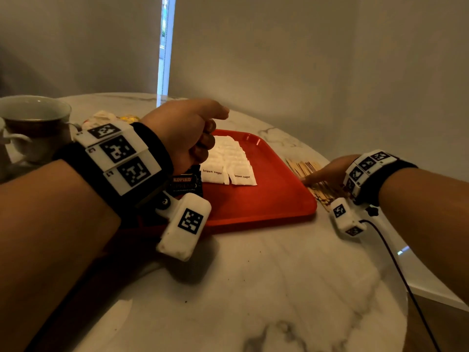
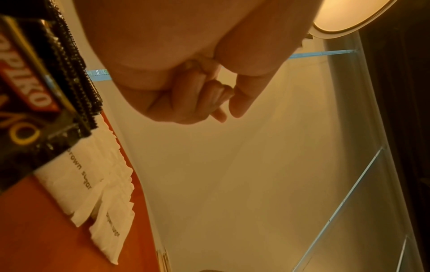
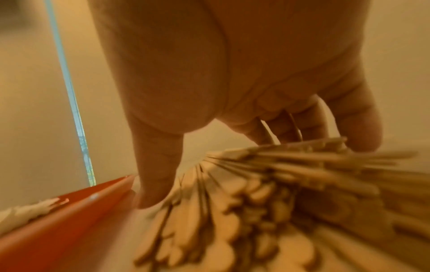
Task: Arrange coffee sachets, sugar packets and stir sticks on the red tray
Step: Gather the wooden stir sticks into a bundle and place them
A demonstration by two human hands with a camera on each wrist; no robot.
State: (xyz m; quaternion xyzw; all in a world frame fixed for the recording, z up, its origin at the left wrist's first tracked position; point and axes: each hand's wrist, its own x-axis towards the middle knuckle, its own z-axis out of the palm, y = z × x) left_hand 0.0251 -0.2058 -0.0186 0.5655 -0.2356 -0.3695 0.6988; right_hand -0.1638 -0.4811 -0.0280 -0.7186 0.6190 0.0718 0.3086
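The red tray (image 1: 266,204) (image 2: 35,230) (image 3: 58,230) lies on the marble table. White brown-sugar packets (image 1: 228,158) (image 2: 93,184) (image 3: 28,211) overlap in two rows on it. Black Kopiko coffee sachets (image 1: 186,185) (image 2: 30,92) are stacked at their left. My left hand (image 1: 213,128) (image 2: 229,114) hovers above the sachets and packets, its fingers curled into the palm around nothing. A pile of wooden stir sticks (image 1: 304,166) (image 3: 256,202) sits on the table right of the tray. My right hand (image 1: 322,174) (image 3: 225,165) spans it: thumb down by the tray's rim, fingers touching the pile's far side.
A white cup (image 1: 35,123) stands at the far left, with crumpled wrappers (image 1: 104,116) behind my left wrist. A black cable (image 1: 396,262) trails from my right wrist off the round table's (image 1: 253,288) right edge. A wall rises close behind the tray.
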